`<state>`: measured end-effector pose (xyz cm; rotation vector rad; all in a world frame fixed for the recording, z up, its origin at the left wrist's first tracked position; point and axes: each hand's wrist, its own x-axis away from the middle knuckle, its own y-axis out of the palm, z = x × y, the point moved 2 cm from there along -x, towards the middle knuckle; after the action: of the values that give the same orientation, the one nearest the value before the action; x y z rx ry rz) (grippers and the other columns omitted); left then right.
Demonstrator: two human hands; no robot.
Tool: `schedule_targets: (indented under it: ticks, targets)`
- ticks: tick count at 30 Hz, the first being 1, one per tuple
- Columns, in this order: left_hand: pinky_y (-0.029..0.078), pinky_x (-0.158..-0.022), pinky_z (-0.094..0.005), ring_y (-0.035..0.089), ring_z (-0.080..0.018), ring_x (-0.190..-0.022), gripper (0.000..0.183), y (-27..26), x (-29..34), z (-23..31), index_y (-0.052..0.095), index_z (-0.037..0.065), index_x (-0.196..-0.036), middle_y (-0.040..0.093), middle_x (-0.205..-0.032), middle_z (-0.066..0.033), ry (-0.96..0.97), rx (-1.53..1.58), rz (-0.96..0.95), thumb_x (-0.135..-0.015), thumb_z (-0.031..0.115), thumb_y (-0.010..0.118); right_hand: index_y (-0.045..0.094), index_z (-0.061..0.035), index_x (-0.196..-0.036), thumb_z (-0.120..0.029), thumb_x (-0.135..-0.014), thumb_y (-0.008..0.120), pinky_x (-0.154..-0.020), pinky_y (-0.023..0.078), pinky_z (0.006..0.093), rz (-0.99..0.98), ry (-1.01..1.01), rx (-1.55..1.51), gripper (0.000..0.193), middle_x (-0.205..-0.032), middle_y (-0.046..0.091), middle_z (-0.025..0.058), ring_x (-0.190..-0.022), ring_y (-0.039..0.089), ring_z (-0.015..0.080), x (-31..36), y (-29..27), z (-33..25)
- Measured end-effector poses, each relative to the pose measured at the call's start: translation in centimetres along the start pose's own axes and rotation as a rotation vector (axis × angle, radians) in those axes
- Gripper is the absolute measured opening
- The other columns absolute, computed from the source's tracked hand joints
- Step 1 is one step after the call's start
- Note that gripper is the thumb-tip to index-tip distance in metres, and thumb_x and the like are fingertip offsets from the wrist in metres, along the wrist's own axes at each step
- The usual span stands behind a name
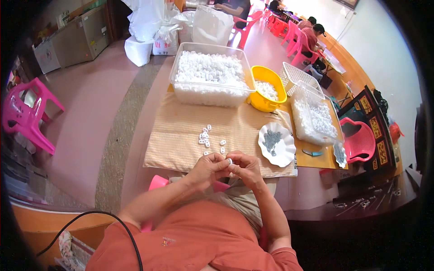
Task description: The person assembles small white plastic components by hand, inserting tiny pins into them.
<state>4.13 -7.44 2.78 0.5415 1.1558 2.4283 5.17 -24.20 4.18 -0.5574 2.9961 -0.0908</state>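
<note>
Close to the near edge of the cloth-covered table, my left hand (209, 169) and my right hand (247, 169) meet at the fingertips. Both are closed in a pinch on one small white plastic piece (230, 161), which the fingers partly cover. Beyond my left hand, several loose white oval pieces with two holes (205, 136) lie on the striped cloth (174, 135). A pair of the same ovals (222, 146) sits a little to their right. Right of my right hand stands a white scalloped dish (289, 150) with a heap of tiny dark grey parts (272, 140).
A large clear bin (210, 97) full of white pieces stands at the back, beside a yellow basket (267, 105). Another clear box (312, 131) and a blue-green tool (312, 153) are at right. Pink chairs (34, 113) flank the table. Other people sit far off.
</note>
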Motion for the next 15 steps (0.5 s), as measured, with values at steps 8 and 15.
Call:
schedule_targets:
  ticks: [8,15]
  targets:
    - [0.058,-0.072,-0.0341,0.066,-0.0201,-0.074,0.01,-0.6,-0.2,0.0,0.055,0.001,-0.096,0.065,-0.085,-0.0083,0.133,-0.218,0.071,-0.09,0.007,0.061,0.064,-0.0004,-0.105,-0.006,-0.081,0.069,-0.074,0.048,0.0268,0.003,-0.199,0.307,0.025,-0.099,0.062,0.0089,-0.086,0.059,0.0164,-0.4,-0.2,0.3]
    - [0.058,-0.076,-0.0364,0.064,-0.0176,-0.087,0.013,-0.8,-0.4,0.0,0.051,0.002,-0.1,0.062,-0.092,-0.008,0.134,-0.223,0.019,-0.095,0.013,0.055,0.065,-0.002,-0.098,-0.007,-0.078,0.071,-0.07,0.049,0.0341,0.126,-0.389,0.524,0.021,-0.089,0.063,0.0139,-0.081,0.062,0.0265,-0.1,1.8,-1.8]
